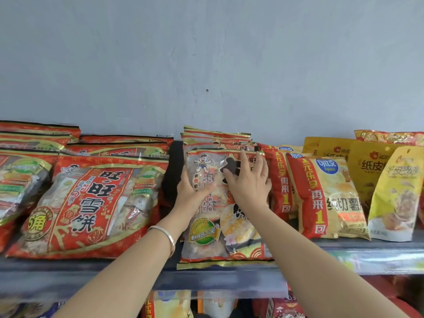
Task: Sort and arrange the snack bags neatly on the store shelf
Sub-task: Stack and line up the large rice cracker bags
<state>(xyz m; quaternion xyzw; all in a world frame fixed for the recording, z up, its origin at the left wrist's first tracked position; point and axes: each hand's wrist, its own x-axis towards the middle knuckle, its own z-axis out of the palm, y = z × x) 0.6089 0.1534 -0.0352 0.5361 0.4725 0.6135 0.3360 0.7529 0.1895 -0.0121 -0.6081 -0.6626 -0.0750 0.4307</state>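
Far left: big red and gold crinkly plastic snack bags (91, 203) lean back in rows on the grey metal shelf (206, 278). Their faces point out so shoppers can read them.
Left grip: the left grip (190, 193), a bare hand, curls round the left edge of the clear and red plastic bag with the cartoon boy (206, 237). I think this is to keep it steady.
Middle bag: it stands at the shelf's front edge, first in a stack of the same kind.
Right grip: the right grip (250, 187) lies flat with fingers spread and holds nothing. It seems to be pushing the bag's front back into line.
Far right: red and yellow plastic chip bags (328, 198) stand just beside the stack. Plain yellow bags (394, 196) come after them, so each kind sits together.
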